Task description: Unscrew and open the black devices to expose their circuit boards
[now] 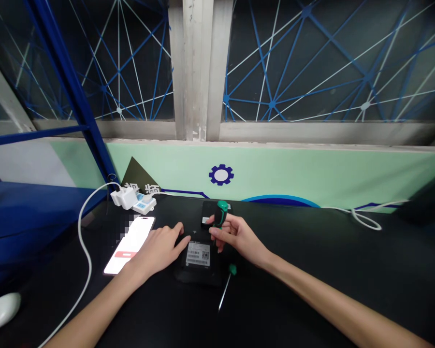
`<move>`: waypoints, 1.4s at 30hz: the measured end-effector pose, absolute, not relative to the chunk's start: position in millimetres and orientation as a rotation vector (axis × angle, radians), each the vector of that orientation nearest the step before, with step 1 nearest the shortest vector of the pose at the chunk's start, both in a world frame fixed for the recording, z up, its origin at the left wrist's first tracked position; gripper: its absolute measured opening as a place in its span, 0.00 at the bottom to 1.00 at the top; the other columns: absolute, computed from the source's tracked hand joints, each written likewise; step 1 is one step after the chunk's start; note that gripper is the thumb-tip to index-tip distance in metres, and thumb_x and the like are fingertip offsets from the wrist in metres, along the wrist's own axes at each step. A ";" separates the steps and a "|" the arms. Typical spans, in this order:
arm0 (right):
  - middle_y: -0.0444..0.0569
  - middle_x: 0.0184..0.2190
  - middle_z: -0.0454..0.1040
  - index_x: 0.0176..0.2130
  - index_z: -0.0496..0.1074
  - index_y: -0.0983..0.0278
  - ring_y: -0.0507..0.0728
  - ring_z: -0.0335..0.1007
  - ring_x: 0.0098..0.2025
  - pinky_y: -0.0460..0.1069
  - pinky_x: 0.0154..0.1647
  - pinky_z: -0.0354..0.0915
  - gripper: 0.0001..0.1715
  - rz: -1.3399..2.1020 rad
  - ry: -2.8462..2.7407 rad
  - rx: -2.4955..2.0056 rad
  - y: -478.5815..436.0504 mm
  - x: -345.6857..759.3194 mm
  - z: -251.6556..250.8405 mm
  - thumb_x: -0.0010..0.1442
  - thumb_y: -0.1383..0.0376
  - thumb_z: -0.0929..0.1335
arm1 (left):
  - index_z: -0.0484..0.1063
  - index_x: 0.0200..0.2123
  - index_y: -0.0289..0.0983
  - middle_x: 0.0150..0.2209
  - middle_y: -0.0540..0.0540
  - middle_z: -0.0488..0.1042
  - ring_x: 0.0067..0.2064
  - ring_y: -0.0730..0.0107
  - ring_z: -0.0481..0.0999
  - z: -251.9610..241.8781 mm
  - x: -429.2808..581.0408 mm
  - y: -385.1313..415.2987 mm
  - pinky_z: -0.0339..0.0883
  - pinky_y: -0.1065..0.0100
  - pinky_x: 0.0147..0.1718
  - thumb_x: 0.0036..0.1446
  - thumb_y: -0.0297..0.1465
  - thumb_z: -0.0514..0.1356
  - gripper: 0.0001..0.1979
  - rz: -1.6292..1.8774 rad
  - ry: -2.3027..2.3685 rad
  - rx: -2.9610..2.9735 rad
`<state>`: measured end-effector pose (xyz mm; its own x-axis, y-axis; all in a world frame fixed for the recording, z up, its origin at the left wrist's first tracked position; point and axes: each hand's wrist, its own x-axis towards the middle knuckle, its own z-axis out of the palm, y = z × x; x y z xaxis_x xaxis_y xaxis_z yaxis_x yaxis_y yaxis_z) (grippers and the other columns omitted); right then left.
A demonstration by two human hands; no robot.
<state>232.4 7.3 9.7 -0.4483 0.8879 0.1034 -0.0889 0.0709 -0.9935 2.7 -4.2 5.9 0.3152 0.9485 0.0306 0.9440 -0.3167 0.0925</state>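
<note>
A flat black device point(199, 263) with a white label lies on the black table point(311, 270) in front of me. My left hand point(159, 249) rests on its left edge, fingers stretched out flat and pressing down. My right hand point(234, 234) is closed round a green-and-black screwdriver point(220, 215), held upright with its tip down on the device's far part. A second, thin screwdriver with a green knob point(226, 285) lies on the table just right of the device.
A lit phone point(130, 244) lies left of my left hand. Behind it sit a white charger point(125, 197) with a long white cable point(83, 241) and a small white box point(145, 203). Another white cable point(364, 217) loops at the far right. A wall panel stands behind.
</note>
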 end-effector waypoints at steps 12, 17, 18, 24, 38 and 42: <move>0.48 0.29 0.77 0.38 0.72 0.66 0.51 0.69 0.26 0.46 0.25 0.68 0.19 1.544 -1.533 -0.798 6.8 235.4 11.6 0.54 0.55 0.75 | 0.70 0.34 0.39 0.29 0.45 0.75 0.32 0.58 0.78 4.6 -1.5 -1.0 0.58 0.65 0.29 0.71 0.39 0.39 0.23 0.036 1.742 2.567; 0.47 0.28 0.75 0.37 0.76 0.66 0.51 0.67 0.27 0.45 0.25 0.65 0.16 1.531 -1.523 -0.817 6.0 235.7 13.7 0.53 0.57 0.74 | 0.70 0.32 0.39 0.28 0.45 0.75 0.32 0.57 0.78 8.5 -0.4 -3.8 0.59 0.65 0.29 0.70 0.38 0.39 0.23 0.033 1.726 2.555; 0.46 0.28 0.75 0.36 0.76 0.66 0.50 0.66 0.26 0.45 0.25 0.65 0.16 1.529 -1.523 -0.825 5.6 235.8 14.7 0.52 0.57 0.75 | 0.70 0.32 0.39 0.28 0.44 0.75 0.32 0.57 0.78 8.9 -0.4 -4.1 0.59 0.65 0.29 0.70 0.38 0.39 0.23 0.034 1.726 2.549; 0.44 0.26 0.72 0.39 0.77 0.66 0.50 0.64 0.24 0.46 0.25 0.63 0.17 1.519 -1.547 -0.789 3.2 237.0 15.1 0.54 0.57 0.74 | 0.71 0.34 0.39 0.29 0.43 0.75 0.35 0.55 0.78 8.6 -1.7 -3.6 0.61 0.63 0.31 0.70 0.39 0.39 0.24 0.074 1.701 2.508; 0.46 0.28 0.76 0.36 0.77 0.67 0.50 0.65 0.26 0.46 0.25 0.63 0.18 1.513 -1.566 -0.777 3.7 236.6 14.5 0.52 0.55 0.75 | 0.70 0.32 0.39 0.28 0.44 0.75 0.33 0.56 0.78 8.6 -2.4 -2.8 0.60 0.64 0.30 0.70 0.39 0.40 0.23 0.086 1.689 2.504; 0.43 0.25 0.71 0.36 0.78 0.67 0.50 0.64 0.25 0.46 0.26 0.63 0.16 1.521 -1.544 -0.785 3.7 236.8 14.7 0.52 0.57 0.75 | 0.71 0.33 0.39 0.29 0.44 0.75 0.35 0.55 0.78 6.7 -3.3 -2.0 0.61 0.63 0.31 0.70 0.40 0.40 0.23 0.079 1.687 2.501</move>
<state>236.8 3.7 14.7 -0.4769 0.8705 0.1217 -0.1087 0.0790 -0.9909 -3.3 -2.0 6.7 0.3759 0.9263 -0.0256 0.9199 -0.3697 0.1308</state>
